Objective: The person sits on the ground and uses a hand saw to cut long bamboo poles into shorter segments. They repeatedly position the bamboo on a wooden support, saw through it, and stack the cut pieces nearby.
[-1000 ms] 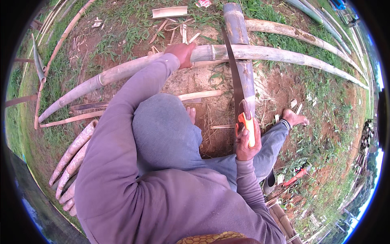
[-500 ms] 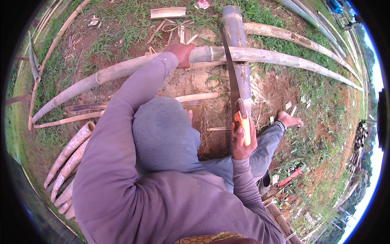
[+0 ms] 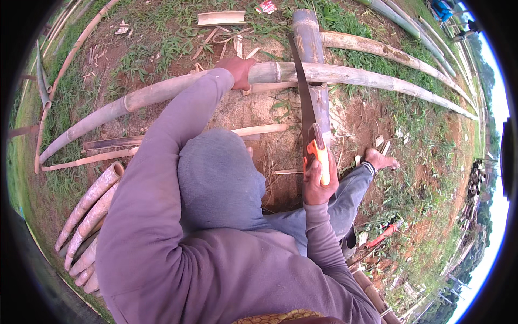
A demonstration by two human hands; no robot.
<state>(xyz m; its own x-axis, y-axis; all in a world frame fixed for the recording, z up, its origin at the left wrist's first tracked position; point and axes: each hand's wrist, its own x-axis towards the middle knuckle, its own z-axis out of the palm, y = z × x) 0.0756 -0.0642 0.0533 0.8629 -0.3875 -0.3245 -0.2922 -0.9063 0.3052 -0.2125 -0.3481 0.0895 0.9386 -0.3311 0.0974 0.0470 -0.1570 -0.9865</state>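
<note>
A long pale bamboo pole (image 3: 372,76) lies crosswise before me, resting on a thicker grey bamboo log (image 3: 308,35) that runs away from me. My left hand (image 3: 237,70) is closed over the pole, left of the log, pressing on it from above. In my right hand (image 3: 319,186) is the orange handle of a hand saw (image 3: 306,100), fingers wrapped round it. Its dark blade crosses the pole just right of a joint ring, the tip reaching past the pole's far side. How deep the teeth sit cannot be made out.
Cut bamboo tubes (image 3: 94,189) are piled at the near left. Another bamboo pole (image 3: 377,47) lies beyond, at the right. A half-split bamboo piece (image 3: 221,18) and thin slivers lie at the far side. A red-handled tool (image 3: 384,235) rests in the grass at right.
The saw and my right hand have slid slightly forward, away from me, along the cut line. My left hand stays on the pole. The whole view has shifted a little.
</note>
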